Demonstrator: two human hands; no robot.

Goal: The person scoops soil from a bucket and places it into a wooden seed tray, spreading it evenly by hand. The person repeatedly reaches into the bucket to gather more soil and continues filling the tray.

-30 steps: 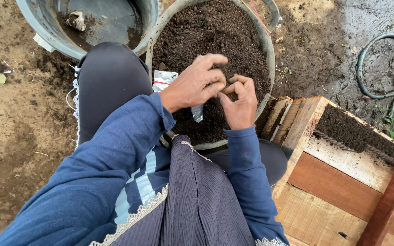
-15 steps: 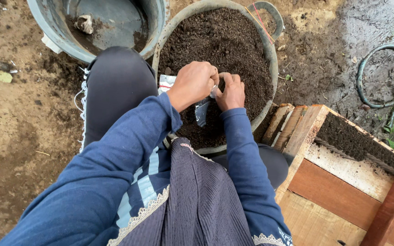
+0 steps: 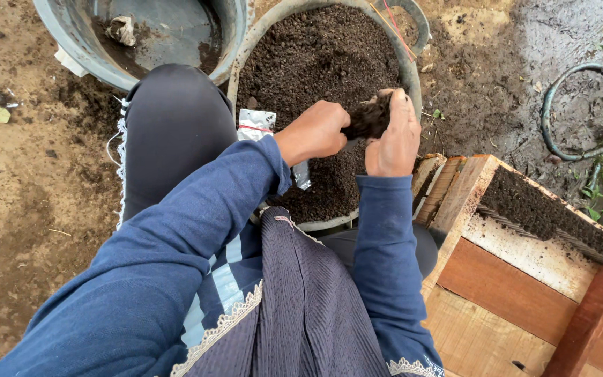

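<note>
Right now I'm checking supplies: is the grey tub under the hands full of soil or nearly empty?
Full: dark soil fills the grey tub almost to its rim, beneath both hands.

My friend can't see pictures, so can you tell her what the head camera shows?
A person's two hands, left hand and right hand, hold a clump of dark soil over a round grey tub full of soil. The person wears blue sleeves; a nearly empty grey bucket stands to the left and a wooden soil-filled box to the right.
</note>
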